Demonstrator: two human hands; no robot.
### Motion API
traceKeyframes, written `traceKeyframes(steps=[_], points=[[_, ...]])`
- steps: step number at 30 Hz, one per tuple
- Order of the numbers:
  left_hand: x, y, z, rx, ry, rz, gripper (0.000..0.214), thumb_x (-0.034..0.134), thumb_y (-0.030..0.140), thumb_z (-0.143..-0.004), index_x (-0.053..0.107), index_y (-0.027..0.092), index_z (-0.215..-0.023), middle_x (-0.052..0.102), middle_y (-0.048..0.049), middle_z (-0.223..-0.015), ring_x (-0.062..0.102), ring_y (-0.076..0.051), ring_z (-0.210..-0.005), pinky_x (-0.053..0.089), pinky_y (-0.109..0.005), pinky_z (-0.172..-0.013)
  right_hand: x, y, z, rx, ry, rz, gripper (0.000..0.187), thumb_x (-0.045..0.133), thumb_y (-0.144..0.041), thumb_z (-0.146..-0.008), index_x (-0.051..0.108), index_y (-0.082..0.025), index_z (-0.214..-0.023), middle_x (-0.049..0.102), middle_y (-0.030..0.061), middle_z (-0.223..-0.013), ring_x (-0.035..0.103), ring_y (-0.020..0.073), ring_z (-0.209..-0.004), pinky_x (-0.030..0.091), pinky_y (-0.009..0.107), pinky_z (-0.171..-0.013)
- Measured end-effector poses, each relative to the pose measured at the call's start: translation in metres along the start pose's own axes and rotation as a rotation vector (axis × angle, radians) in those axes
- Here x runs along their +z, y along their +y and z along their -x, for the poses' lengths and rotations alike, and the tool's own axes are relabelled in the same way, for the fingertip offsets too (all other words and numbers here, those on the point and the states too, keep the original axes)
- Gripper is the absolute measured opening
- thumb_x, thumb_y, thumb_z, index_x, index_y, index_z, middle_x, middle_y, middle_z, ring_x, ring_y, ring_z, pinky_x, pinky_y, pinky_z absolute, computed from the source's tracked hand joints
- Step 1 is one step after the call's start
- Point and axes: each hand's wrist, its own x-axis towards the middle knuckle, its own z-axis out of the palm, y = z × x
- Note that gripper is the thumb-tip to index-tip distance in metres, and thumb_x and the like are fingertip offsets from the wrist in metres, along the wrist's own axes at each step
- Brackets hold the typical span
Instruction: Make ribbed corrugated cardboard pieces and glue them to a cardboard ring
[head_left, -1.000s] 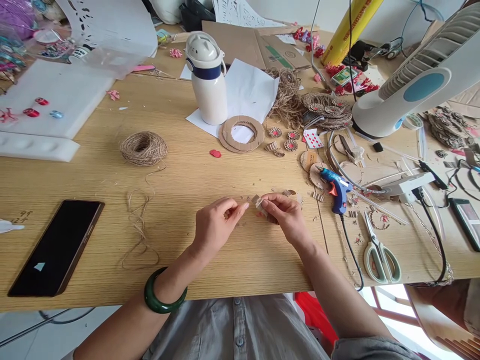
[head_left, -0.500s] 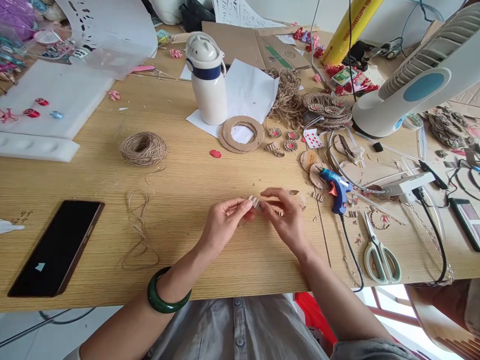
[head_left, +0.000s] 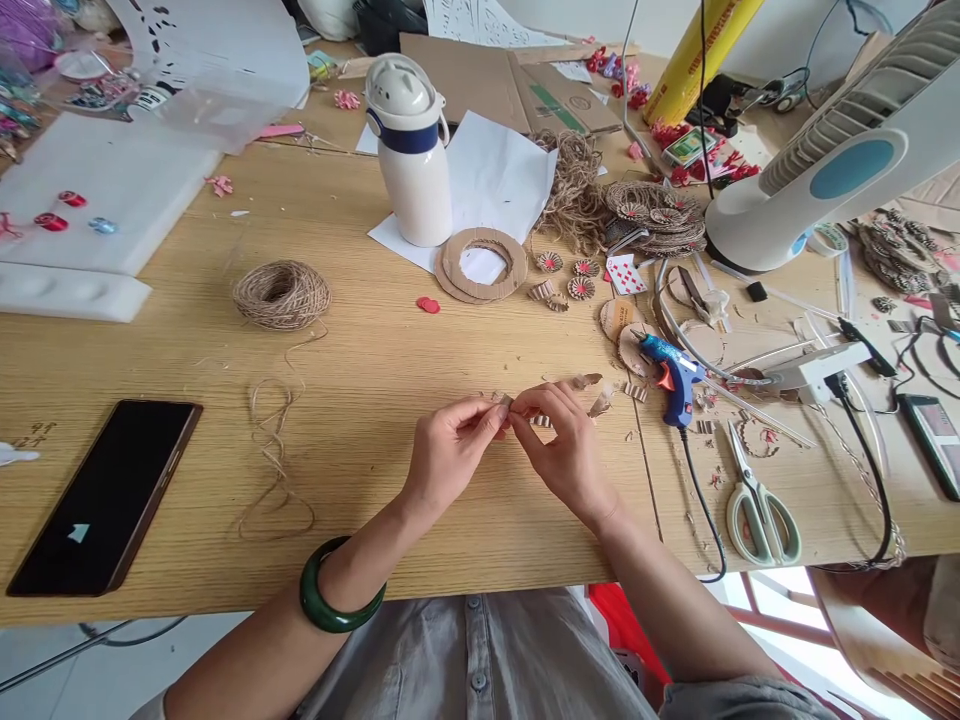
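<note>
A small strip of corrugated cardboard point(head_left: 505, 399) is pinched between the fingertips of both hands, mostly hidden by them. My left hand point(head_left: 452, 446), with a green bangle point(head_left: 341, 585) on its arm, grips it from the left. My right hand point(head_left: 564, 446) closes on it from the right, thumb and forefinger meeting the left fingertips. Under and beyond the right hand lie more corrugated scraps point(head_left: 541, 421). Two red paper discs point(head_left: 427, 305) lie farther back on the wooden table point(head_left: 360, 380).
On the right are a blue glue gun point(head_left: 675, 378), scissors point(head_left: 759, 510), and a white fan point(head_left: 787, 200). Behind stand cardboard rings point(head_left: 517, 262), small cardboard flowers point(head_left: 580, 288) and a white jug point(head_left: 411, 160). A twine ball point(head_left: 281, 294) and phone point(head_left: 105, 497) lie left.
My right thumb and forefinger have drawn together and moved slightly left against the left fingertips, covering more of the strip. The view has shifted slightly.
</note>
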Motion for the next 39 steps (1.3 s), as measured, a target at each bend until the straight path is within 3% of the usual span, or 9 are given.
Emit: traceKeyframes(steps=[6, 15, 25, 31, 35, 39], points=[[0.001, -0.003, -0.002, -0.084, 0.007, 0.112, 0.028, 0.07, 0.043, -0.084, 0.075, 0.016, -0.078, 0.071, -0.0022, -0.072, 0.067, -0.016, -0.071, 0.055, -0.024, -0.069, 0.001, 0.001, 0.0, -0.088, -0.016, 0.081, 0.014, 0.054, -0.012, -0.094, 0.055, -0.02, -0.084, 0.063, 0.0028, -0.078, 0.055, 0.0172, -0.074, 0.047, 0.033, -0.07], [0.007, -0.005, -0.003, -0.217, 0.067, 0.339, 0.028, 0.077, 0.041, -0.077, 0.072, 0.015, -0.067, 0.069, -0.0011, -0.064, 0.063, -0.012, -0.061, 0.053, -0.021, -0.061, 0.002, 0.011, 0.01, -0.422, 0.047, 0.425, 0.013, 0.056, -0.01, -0.093, 0.061, -0.017, -0.102, 0.069, 0.0066, -0.085, 0.055, 0.02, -0.077, 0.045, 0.033, -0.064], [0.008, -0.006, -0.001, -0.227, 0.09, 0.382, 0.029, 0.078, 0.042, -0.074, 0.071, 0.015, -0.065, 0.068, -0.0022, -0.064, 0.063, -0.013, -0.06, 0.054, -0.024, -0.061, 0.006, 0.017, 0.013, -0.384, 0.026, 0.381, 0.017, 0.053, -0.013, -0.094, 0.063, -0.022, -0.104, 0.07, 0.0066, -0.088, 0.058, 0.0206, -0.078, 0.048, 0.035, -0.067], [0.008, -0.008, -0.001, -0.21, 0.098, 0.384, 0.028, 0.077, 0.041, -0.076, 0.07, 0.015, -0.066, 0.067, -0.0007, -0.063, 0.062, -0.012, -0.061, 0.053, -0.023, -0.061, 0.004, 0.016, 0.015, -0.503, 0.044, 0.446, 0.017, 0.058, -0.011, -0.091, 0.064, -0.023, -0.103, 0.071, 0.0054, -0.086, 0.058, 0.0199, -0.074, 0.048, 0.033, -0.063], [0.005, -0.01, -0.003, -0.195, 0.15, 0.382, 0.028, 0.077, 0.041, -0.076, 0.069, 0.016, -0.065, 0.069, -0.0012, -0.065, 0.063, -0.012, -0.061, 0.053, -0.023, -0.061, 0.005, 0.011, 0.013, -0.537, 0.041, 0.361, 0.018, 0.059, -0.011, -0.09, 0.062, -0.021, -0.106, 0.071, 0.0066, -0.088, 0.058, 0.0194, -0.076, 0.049, 0.032, -0.064], [0.002, -0.013, -0.005, -0.197, 0.195, 0.355, 0.026, 0.075, 0.041, -0.079, 0.07, 0.016, -0.07, 0.07, -0.0006, -0.066, 0.064, -0.012, -0.059, 0.053, -0.023, -0.062, -0.003, 0.009, 0.012, -0.474, -0.005, 0.298, 0.011, 0.059, -0.013, -0.091, 0.06, -0.022, -0.084, 0.064, 0.0018, -0.068, 0.053, 0.0162, -0.062, 0.042, 0.03, -0.055]])
